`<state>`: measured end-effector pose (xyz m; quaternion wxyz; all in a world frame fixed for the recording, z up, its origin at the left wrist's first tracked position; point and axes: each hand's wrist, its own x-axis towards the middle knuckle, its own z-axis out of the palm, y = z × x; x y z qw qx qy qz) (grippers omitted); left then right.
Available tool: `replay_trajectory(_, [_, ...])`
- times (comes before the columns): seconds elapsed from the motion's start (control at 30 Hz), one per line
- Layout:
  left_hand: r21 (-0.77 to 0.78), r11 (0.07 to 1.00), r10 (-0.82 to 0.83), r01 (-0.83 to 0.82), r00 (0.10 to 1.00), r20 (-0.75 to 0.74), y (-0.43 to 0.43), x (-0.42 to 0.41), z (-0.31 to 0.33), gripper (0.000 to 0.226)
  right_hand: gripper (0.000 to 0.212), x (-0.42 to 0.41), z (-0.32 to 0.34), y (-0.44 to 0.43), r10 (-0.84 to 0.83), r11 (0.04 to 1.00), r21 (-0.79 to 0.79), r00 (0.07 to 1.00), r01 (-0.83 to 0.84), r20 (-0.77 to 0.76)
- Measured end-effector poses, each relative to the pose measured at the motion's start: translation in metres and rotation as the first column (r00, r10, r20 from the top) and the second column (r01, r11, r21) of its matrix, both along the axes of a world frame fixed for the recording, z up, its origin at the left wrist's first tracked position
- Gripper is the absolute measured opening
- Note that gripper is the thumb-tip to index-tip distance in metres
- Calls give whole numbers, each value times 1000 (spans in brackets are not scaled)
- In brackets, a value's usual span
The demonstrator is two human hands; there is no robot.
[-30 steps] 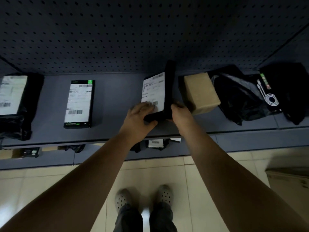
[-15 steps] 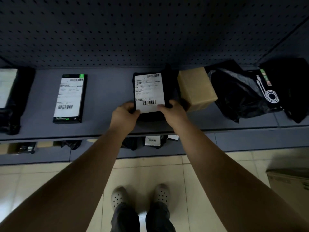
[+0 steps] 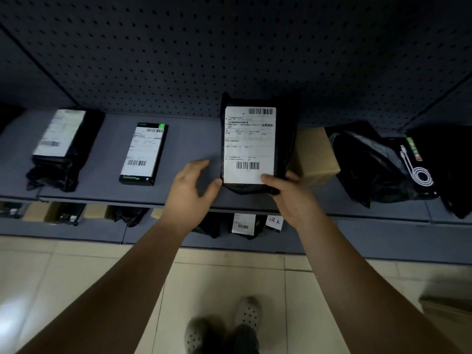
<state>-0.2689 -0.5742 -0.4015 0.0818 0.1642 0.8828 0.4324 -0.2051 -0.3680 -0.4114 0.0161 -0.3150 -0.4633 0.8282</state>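
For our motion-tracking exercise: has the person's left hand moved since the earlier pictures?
Yes. The left hand has let go of the corner of the black parcel and shifted leftward, away from the cardboard box. It now lies open beside the parcel.

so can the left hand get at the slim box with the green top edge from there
Probably yes. The left hand is open and holds nothing, just left of the black parcel, and the slim box lies flat further left on the same shelf, with only bare shelf between them.
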Motion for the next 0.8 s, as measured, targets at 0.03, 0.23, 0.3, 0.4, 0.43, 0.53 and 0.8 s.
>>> replay_trajectory(0.03, [-7,1000,-8,7,1000,-19,-4,2,2,49,33,5,2,-3,-12,1000,-9,1000,11,-19])
replay_trajectory(0.23, [-11,999,-35,35,998,-47,-23,16,6,49,36,26,12,-24,-31,999,-33,996,28,-88])
replay_trajectory(0.3, [-1,999,-35,35,998,-51,-28,20,8,49,37,31,17,-30,-32,999,-26,995,30,-95])
replay_trajectory(0.4, [14,999,-36,36,999,-35,-33,23,14,50,36,36,23,-37,-31,999,-11,995,30,-93])
replay_trajectory(0.43, [18,999,-42,43,998,-38,-35,24,15,50,36,37,25,-40,-33,999,-7,995,33,-94])
replay_trajectory(0.53, [26,998,-62,63,997,-35,-38,22,17,51,36,39,29,-43,-36,999,3,995,36,-98])
replay_trajectory(0.8, [29,999,-40,40,999,-26,-48,13,11,50,35,27,22,-50,-5,999,32,996,8,-87])
